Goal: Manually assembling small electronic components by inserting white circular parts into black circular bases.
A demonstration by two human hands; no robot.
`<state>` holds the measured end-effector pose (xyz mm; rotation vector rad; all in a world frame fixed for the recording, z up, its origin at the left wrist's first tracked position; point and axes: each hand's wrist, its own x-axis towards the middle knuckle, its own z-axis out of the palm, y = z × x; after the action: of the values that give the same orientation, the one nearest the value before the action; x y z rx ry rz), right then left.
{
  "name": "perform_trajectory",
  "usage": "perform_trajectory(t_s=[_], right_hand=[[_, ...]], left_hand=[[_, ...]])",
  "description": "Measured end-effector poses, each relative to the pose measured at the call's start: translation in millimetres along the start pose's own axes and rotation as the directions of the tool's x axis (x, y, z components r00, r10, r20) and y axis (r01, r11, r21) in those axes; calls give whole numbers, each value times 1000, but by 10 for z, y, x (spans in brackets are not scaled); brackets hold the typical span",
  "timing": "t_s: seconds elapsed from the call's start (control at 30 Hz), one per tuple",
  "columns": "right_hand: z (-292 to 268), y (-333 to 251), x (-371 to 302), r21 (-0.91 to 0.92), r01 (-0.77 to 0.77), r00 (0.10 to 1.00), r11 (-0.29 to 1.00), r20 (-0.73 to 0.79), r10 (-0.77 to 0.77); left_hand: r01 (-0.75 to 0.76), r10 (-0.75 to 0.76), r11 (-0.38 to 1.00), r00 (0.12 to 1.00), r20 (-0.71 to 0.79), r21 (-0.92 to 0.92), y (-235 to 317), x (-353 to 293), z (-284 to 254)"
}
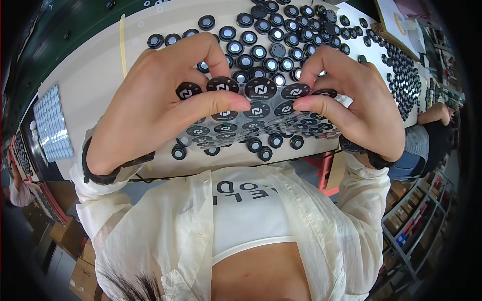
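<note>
A clear sheet of round black stickers (257,110) with white logos is stretched between both hands, above the table. My left hand (165,95) pinches its upper left part between thumb and forefinger. On the other side, my right hand (351,95) grips the upper right part the same way, thumb in front. The top row of stickers stands up along the bent edge, with one sticker (260,89) in the gap between my hands. Lower rows slope toward my body. Behind the sheet lie many round black parts (258,52) with pale centres, some hidden by my fingers.
A pale table (100,75) carries the parts, with a yellow tape strip (122,45) on its left. A sheet of light round stickers (51,123) lies at the left edge. A green conveyor (75,30) runs behind. Another person's arm (434,114) shows at far right.
</note>
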<state>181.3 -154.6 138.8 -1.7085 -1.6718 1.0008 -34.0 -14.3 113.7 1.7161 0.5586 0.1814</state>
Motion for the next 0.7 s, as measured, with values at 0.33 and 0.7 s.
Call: perform_trajectory(t_s=[0.33, 0.7], right_hand=[[209, 22, -106, 30, -87, 994, 996, 63, 85], [436, -66, -211, 126, -35, 995, 991, 98, 23]], left_hand=[[-172, 130, 890, 983, 126, 423, -95, -149, -15], [-671, 496, 589, 740, 453, 450, -188, -125, 180]])
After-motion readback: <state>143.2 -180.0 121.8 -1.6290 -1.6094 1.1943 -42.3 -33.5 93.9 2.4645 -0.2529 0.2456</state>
